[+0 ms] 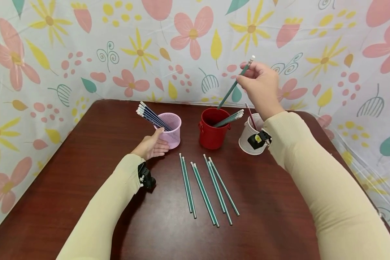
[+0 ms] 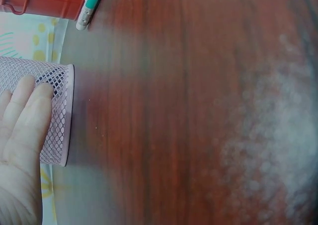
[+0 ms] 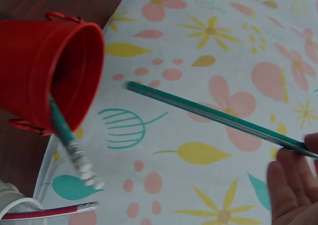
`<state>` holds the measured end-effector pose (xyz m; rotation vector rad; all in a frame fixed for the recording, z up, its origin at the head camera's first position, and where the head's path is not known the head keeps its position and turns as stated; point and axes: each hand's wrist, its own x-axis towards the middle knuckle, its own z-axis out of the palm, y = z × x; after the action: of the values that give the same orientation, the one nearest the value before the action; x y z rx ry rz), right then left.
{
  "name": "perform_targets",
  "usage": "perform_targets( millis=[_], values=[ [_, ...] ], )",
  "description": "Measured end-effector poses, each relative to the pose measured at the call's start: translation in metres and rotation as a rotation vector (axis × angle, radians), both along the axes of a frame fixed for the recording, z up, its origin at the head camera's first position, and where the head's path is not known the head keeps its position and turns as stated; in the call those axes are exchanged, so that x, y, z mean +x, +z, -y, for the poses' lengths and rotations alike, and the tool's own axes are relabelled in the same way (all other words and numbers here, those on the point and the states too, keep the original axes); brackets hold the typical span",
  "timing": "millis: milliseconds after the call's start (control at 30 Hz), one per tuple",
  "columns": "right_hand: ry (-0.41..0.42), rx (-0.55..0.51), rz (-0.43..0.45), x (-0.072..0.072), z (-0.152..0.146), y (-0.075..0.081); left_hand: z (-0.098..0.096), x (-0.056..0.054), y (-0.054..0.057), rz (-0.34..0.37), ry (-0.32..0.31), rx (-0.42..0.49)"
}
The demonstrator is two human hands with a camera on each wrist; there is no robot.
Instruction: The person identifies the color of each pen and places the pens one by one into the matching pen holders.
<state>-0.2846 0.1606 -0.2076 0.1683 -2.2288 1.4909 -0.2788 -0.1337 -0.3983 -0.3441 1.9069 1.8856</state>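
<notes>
My right hand [image 1: 261, 86] pinches a green pencil [image 1: 231, 90] near its eraser end. The pencil slants down to the left, its lower tip by the back rim of a red bucket [image 1: 211, 139]. In the right wrist view that tip is apart from the bucket's mouth. Several green pencils [image 1: 231, 119] lean inside the bucket, eraser ends out to the right. My left hand [image 1: 153, 145] rests against a pink mesh cup [image 1: 174, 139], its straight fingers [image 2: 37, 111] along the mesh. Dark blue pencils [image 1: 154, 116] lean in this cup.
Several green pencils [image 1: 204, 195] lie on the dark wooden table [image 1: 71, 173] in front of the bucket. To the right stands a white bucket [image 1: 247, 144] holding a red pencil [image 1: 251, 117], partly behind my right wrist. A flowered cloth [image 1: 100, 47] hangs behind the table.
</notes>
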Motion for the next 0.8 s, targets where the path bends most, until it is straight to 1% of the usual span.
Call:
perform_targets(
  millis=[167,233,267,367,467,533,700,733,800],
  values=[
    [-0.02,0.116,0.149,-0.009,0.005,0.006,0.0,0.0,0.0,-0.003,0.001,0.007],
    [-0.017,0.151,0.196,-0.011,0.006,0.004,0.0,0.0,-0.001,-0.007,0.0,0.008],
    [-0.022,0.188,0.213,-0.012,0.006,0.002,0.0,0.0,-0.001,-0.009,0.0,0.007],
    [-0.019,0.274,0.268,-0.014,0.005,-0.007,0.0,0.001,0.0,-0.01,-0.005,0.004],
    [-0.009,0.311,0.314,-0.016,0.005,-0.017,0.0,0.0,0.0,-0.01,-0.002,0.004],
    [0.004,0.314,0.35,-0.016,0.005,-0.024,0.0,0.0,0.0,-0.009,0.0,0.009],
    [0.018,0.387,0.376,-0.016,0.005,-0.045,0.0,0.001,0.0,-0.004,0.004,0.011],
    [0.02,0.394,0.373,-0.015,0.005,-0.049,0.0,0.001,0.0,-0.004,0.005,0.011],
    [0.037,0.375,0.379,-0.015,0.005,-0.058,0.0,0.0,0.0,-0.002,0.008,0.01]
  ],
)
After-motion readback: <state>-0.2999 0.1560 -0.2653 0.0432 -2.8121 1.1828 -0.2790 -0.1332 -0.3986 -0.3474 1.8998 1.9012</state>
